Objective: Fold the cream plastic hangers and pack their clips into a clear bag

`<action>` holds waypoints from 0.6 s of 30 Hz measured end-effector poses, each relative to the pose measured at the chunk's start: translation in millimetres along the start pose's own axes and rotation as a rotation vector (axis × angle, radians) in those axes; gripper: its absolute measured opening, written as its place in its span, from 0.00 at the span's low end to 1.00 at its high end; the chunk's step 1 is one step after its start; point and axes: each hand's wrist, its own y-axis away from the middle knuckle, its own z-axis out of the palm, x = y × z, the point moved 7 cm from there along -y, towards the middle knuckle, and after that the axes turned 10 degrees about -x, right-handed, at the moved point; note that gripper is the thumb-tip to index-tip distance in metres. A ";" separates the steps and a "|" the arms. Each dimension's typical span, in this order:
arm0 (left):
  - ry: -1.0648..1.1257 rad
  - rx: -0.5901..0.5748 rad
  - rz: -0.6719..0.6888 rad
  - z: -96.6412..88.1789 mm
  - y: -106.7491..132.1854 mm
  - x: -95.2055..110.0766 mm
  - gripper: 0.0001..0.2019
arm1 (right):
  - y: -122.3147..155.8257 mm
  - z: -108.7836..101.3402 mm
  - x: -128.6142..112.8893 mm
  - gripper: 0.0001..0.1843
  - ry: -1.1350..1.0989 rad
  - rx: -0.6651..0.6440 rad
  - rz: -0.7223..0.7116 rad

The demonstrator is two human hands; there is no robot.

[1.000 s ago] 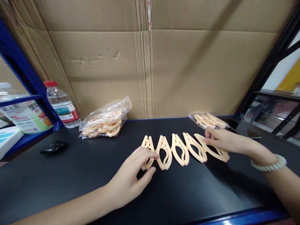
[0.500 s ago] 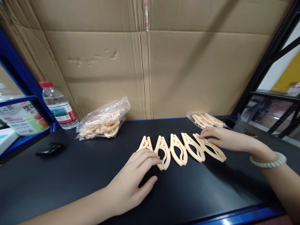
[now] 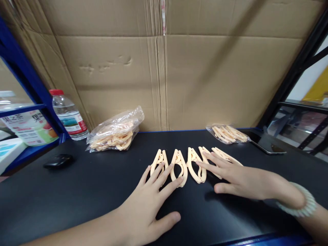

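Head view — five folded hangers laid in a row; left hand and right hand over it, fingers spread, gripping nothing — bagged hangers behind it still packed.

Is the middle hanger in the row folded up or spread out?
Folded up: the middle hanger has its two sides drawn together, meeting at the near end.

On the table, a bag lies behind and left of the hanger row, a second bag behind its right end, a mouse to its left.
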 end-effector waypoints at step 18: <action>-0.057 -0.154 -0.065 -20.1 -60.1 -77.4 0.33 | -96.8 -33.3 4.4 0.39 0.118 0.306 0.168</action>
